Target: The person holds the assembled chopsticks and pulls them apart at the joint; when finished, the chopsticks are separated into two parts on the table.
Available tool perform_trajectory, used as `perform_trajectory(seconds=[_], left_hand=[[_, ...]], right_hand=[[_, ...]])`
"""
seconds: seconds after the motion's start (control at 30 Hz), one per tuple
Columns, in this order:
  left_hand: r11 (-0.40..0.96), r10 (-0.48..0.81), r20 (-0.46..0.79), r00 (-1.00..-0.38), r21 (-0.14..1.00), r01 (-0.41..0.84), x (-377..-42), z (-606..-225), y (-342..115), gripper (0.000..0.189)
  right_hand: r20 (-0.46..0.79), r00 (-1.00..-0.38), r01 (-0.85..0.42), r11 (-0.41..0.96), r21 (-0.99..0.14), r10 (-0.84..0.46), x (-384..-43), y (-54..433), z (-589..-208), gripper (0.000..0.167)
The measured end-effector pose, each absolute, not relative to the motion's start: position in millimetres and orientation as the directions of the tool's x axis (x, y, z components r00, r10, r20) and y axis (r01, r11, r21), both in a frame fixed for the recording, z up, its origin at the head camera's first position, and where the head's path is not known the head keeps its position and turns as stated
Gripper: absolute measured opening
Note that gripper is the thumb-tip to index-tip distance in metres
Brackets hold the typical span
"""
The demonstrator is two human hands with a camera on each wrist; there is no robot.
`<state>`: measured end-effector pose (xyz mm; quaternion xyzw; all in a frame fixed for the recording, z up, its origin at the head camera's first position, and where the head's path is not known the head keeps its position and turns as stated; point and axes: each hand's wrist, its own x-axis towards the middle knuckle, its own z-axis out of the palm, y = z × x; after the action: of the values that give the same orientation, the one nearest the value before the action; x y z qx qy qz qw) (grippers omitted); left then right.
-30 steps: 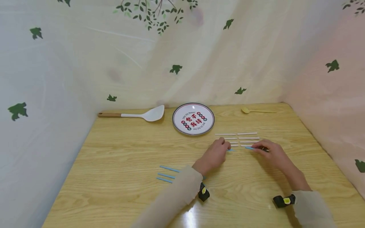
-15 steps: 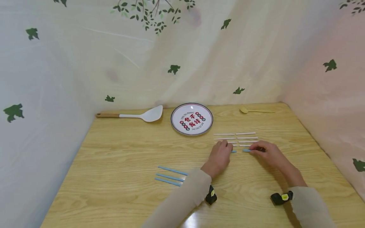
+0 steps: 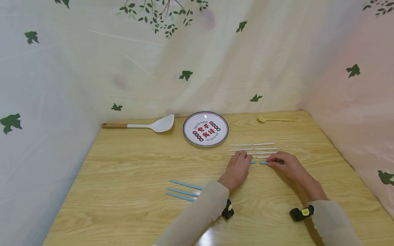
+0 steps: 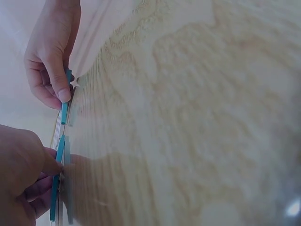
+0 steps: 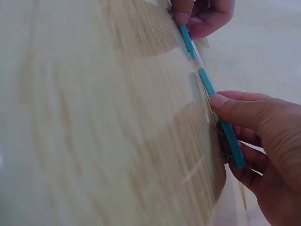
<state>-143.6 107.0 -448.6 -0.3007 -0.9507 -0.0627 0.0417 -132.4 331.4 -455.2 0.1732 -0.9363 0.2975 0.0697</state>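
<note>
- Since the first frame, the right stick (image 5: pixel 226 123) has come nearer, and its gap to the left stick (image 4: pixel 54 188) has narrowed.
- Left hand (image 3: pixel 235 171) and right hand (image 3: pixel 288 166) each pinch their blue stick, nearly end to end.
- Just beyond lie four rows of white sticks (image 3: pixel 263 144), apparently done.
- Three blue sticks (image 3: pixel 183 192) on the bench (image 3: pixel 123 164), near left, seem left to do.

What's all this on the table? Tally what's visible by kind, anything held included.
White sticks: 8
Blue sticks: 5
Plate: 1
Spatula: 1
Spoon: 1
Total: 16 in sight; the left sleeve may hide more.
</note>
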Motion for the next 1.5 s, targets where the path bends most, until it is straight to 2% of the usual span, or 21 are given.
perform_trajectory(seconds=[0.57,0.8,1.0,1.23,1.33,1.5], left_hand=[[0.809,0.577,0.098,-0.811,0.066,0.584,-145,-449,109,0.027],[0.779,0.611,0.159,-0.775,0.05,0.624,-139,-436,99,0.021],[0.719,0.64,0.254,-0.725,0.134,0.682,-136,-404,54,0.016],[0.688,0.603,0.314,-0.733,0.262,0.677,-137,-382,-26,0.011],[0.696,0.583,0.298,-0.756,0.296,0.654,-136,-379,-57,0.008],[0.708,0.574,0.201,-0.793,0.365,0.605,-127,-384,-102,0.005]], right_hand=[[0.283,-0.918,-0.384,0.801,-0.459,-0.277,-134,326,-458,0.013],[0.307,-0.911,-0.395,0.8,-0.451,-0.277,-131,325,-455,0.015],[0.317,-0.903,-0.413,0.792,-0.449,-0.291,-130,312,-440,0.014],[0.266,-0.908,-0.416,0.768,-0.487,-0.323,-123,280,-417,0.014],[0.273,-0.897,-0.44,0.751,-0.492,-0.347,-119,265,-413,0.014],[0.264,-0.881,-0.474,0.721,-0.506,-0.394,-113,237,-412,0.016]])
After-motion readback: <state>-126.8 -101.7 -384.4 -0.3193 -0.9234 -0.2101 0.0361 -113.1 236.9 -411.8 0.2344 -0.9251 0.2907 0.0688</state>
